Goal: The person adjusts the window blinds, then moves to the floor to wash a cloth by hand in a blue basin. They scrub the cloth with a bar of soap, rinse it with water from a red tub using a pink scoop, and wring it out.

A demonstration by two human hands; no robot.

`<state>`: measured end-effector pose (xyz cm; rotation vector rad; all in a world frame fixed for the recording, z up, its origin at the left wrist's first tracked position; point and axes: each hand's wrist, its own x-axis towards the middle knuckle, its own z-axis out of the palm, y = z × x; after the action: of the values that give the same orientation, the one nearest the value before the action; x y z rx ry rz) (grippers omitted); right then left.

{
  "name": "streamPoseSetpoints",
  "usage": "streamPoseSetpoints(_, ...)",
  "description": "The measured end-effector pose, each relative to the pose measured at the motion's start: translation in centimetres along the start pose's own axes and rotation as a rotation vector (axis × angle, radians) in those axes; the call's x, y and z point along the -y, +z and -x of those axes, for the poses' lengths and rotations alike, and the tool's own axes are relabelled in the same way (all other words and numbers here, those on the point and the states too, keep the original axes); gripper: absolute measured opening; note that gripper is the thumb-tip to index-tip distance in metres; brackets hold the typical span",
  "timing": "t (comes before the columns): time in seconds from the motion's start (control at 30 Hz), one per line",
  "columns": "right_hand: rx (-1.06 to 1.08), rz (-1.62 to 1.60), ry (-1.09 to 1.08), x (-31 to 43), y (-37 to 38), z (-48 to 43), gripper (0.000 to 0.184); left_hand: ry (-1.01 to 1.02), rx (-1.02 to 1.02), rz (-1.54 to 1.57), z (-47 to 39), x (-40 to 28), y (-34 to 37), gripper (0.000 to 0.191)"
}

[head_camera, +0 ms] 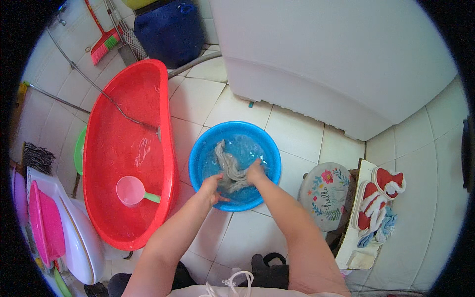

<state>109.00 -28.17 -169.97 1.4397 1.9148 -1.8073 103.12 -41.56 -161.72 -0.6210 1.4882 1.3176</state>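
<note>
A round blue plastic basin [274, 148] stands on the floor before me with water in it. In the water lies a wet, twisted greyish cloth [228, 161]. My right hand [256, 172] is in the basin at the cloth's right end and grips it; some fingers are hidden. Just inside the near left rim is my left hand [212, 190], its fingers apart beside the cloth's lower left part.
To the left, a red plastic tub [122, 122] holds water, a pink dipper [130, 191] and a hose [111, 100]. A white appliance [315, 67] stands ahead. On the right are a round printed stool [326, 196] and red-and-white shoes [369, 204] on a ledge.
</note>
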Motion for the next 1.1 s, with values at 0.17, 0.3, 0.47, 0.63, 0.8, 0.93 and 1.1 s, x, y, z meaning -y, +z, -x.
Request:
streamPoseSetpoints(0.17, -0.028, 0.162, -0.647, 4.1, 4.4, 10.2, 0.059, 0.115, 0.66, 0.269, -5.7, -0.9, -1.6, 0.054)
streamPoseSetpoints(0.3, 0.113, 0.234, -1.007, 5.1, 5.7, 13.9, 0.044, 0.377, 0.934, 0.215, -9.1, -1.6, -3.4, 0.036)
streamPoseSetpoints(0.47, 0.041, 0.533, -0.516, 6.3, 0.4, 5.5, 0.037, 0.231, 0.48, 0.331, -6.7, -0.7, -1.2, 0.027)
streamPoseSetpoints(0.63, 0.043, 1.267, -0.721, 4.0, -2.9, 0.3, 0.027, 0.52, 0.163, -0.036, -3.8, -2.0, -0.7, 0.039)
streamPoseSetpoints(0.8, -0.211, 0.993, -0.575, -2.2, -0.3, 0.7, 0.04, 0.276, -0.011, -0.28, -3.3, -1.3, -2.9, 0.066)
streamPoseSetpoints(0.93, 0.153, 1.213, -0.41, -2.1, 0.2, 0.0, 0.06, 0.206, -0.013, -0.22, -3.2, 0.1, -2.3, 0.063)
streamPoseSetpoints(1.1, 0.213, 0.977, -0.671, 4.8, 1.1, 3.0, 0.057, 0.058, -0.012, 0.241, -6.0, -2.3, -1.0, 0.052)
